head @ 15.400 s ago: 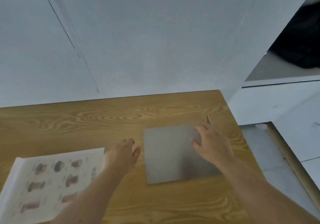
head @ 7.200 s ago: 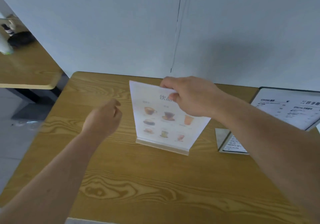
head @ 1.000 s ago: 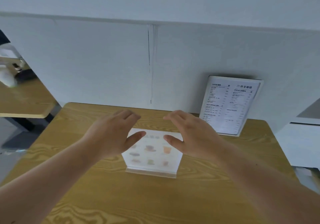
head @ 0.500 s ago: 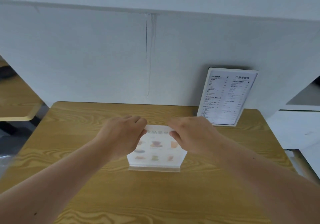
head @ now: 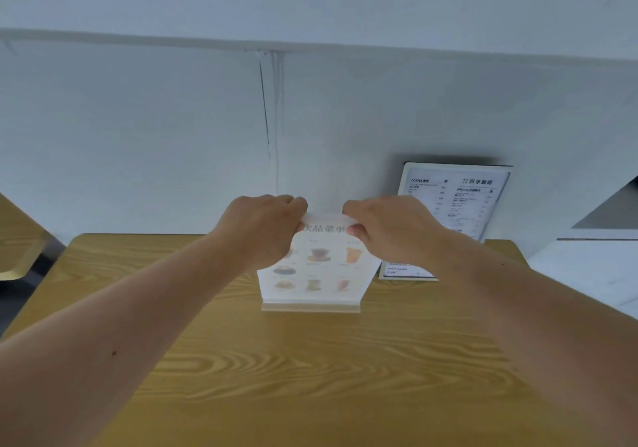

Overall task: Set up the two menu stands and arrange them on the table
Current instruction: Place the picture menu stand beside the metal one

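Observation:
A drinks menu stand (head: 319,270) with pictures of cups stands upright in a pale base strip near the middle of the wooden table (head: 310,370). My left hand (head: 266,229) pinches its top left corner and my right hand (head: 386,229) pinches its top right corner. The upper edge of the sheet shows between my fingers. A second menu stand (head: 455,201), dark-framed with printed text columns, stands upright at the back right of the table against the wall; my right wrist hides its lower left part.
A white wall (head: 172,136) runs along the table's far edge. Another wooden table (head: 17,250) shows at the left edge. A white counter or ledge (head: 593,263) sits beyond the table's right side.
My two hands came down from hovering above the drinks menu stand and closed on its top corners. The text menu stand has stayed against the wall.

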